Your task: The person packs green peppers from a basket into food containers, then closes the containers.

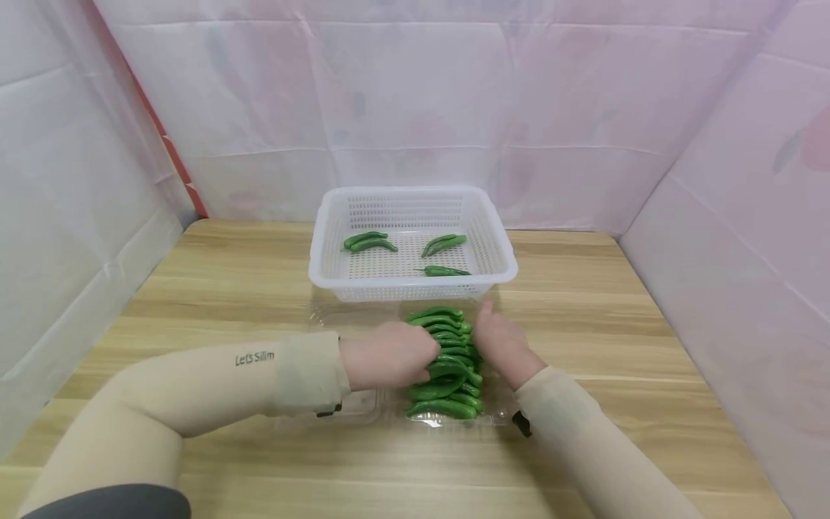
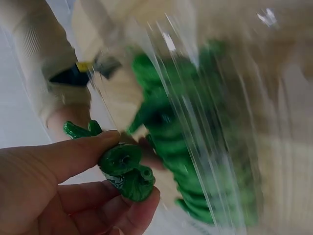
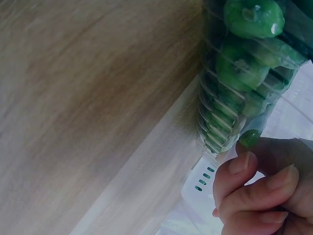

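Observation:
Thumb and fingers of my left hand (image 1: pixel 392 355) pinch green chili peppers (image 2: pixel 126 171), whose stem ends face the left wrist camera. That hand is over the left side of a row of peppers (image 1: pixel 444 407) in a clear plastic clamshell box (image 1: pixel 382 400). My right hand (image 1: pixel 509 346) is against the row's right side, at the box wall. In the right wrist view its fingers (image 3: pixel 237 166) are curled beside the ribbed wall, and one pepper end (image 3: pixel 249 138) shows right at them; I cannot tell whether they grip it.
Behind the box, a white perforated basket (image 1: pixel 324 252) holds several loose peppers (image 1: pixel 444 245). The clamshell's lid (image 1: pixel 324 317) lies folded out to the left, under my left forearm. Light patterned sheets (image 1: pixel 415 94) hang around the wooden table (image 1: pixel 577 310) at the back and sides.

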Action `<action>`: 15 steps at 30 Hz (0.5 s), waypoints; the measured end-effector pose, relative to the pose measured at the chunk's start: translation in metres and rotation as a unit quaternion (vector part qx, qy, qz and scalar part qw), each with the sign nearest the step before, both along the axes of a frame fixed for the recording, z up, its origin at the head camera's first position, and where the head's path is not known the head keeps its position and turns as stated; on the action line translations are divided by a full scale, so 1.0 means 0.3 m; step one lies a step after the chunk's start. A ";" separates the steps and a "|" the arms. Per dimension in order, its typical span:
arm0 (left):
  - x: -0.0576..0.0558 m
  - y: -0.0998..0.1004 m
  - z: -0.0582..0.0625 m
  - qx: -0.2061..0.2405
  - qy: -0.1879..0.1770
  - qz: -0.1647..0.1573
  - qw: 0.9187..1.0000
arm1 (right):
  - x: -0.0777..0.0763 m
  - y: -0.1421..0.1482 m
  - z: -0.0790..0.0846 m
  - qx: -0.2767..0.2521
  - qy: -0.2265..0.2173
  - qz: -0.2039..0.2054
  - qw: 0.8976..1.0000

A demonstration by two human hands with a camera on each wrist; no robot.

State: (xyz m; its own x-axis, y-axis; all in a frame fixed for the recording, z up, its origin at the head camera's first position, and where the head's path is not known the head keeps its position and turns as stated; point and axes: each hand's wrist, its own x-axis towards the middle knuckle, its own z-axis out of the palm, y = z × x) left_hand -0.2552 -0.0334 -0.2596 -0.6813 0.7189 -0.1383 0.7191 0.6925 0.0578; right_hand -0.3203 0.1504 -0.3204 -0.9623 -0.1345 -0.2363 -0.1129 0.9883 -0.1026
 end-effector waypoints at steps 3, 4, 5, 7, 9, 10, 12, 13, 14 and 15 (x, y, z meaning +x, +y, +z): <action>0.017 0.021 -0.014 0.001 -0.003 -0.017 1.000 | -0.002 0.003 -0.002 0.001 -0.008 -0.004 1.000; 0.021 0.026 -0.020 0.001 -0.002 -0.022 1.000 | -0.002 0.003 -0.002 0.002 -0.009 -0.004 1.000; 0.025 0.030 -0.024 0.001 0.002 -0.024 1.000 | -0.002 0.003 -0.002 0.002 -0.009 -0.003 1.000; 0.031 0.037 -0.035 0.000 0.006 -0.026 1.000 | -0.001 0.004 -0.003 0.003 -0.007 0.001 1.000; 0.037 0.042 -0.045 0.000 0.007 -0.027 1.000 | 0.000 0.004 -0.003 0.003 -0.005 0.004 1.000; 0.039 0.043 -0.050 0.000 0.006 -0.026 1.000 | 0.000 0.004 -0.003 0.003 -0.004 0.007 1.000; 0.043 0.047 -0.058 0.000 0.003 -0.025 1.000 | 0.000 0.005 -0.003 0.000 -0.003 0.009 1.000; 0.044 0.049 -0.062 -0.001 0.002 -0.026 1.000 | 0.000 0.005 -0.003 0.000 -0.002 0.010 1.000; 0.045 0.051 -0.066 -0.002 0.001 -0.026 1.000 | -0.001 0.006 -0.003 -0.001 -0.002 0.009 1.000; 0.047 0.053 -0.070 -0.002 0.002 -0.027 1.000 | -0.001 0.006 -0.003 -0.002 -0.003 0.008 1.000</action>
